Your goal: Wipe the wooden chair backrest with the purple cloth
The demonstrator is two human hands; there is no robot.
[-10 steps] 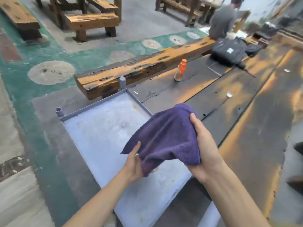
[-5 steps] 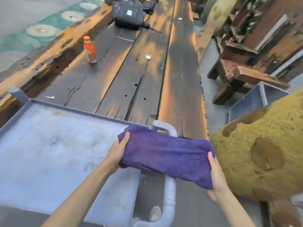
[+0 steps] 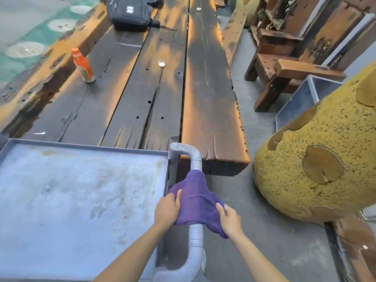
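Observation:
The purple cloth lies draped over the grey handle bar of a cart. My left hand grips the cloth's left side and my right hand grips its right side, both pressing it down on the bar. A wooden chair with thick brown arms stands at the upper right, well away from both hands; its backrest is partly cut off by the frame edge.
The cart's grey tray fills the lower left. Ahead runs a long dark plank table with an orange bottle and a black bag. A big yellow speckled pot and a grey bin stand on the right.
The view has swung right and down. The cloth, held spread between my hands before, now hangs over the cart handle with both hands closer together on it.

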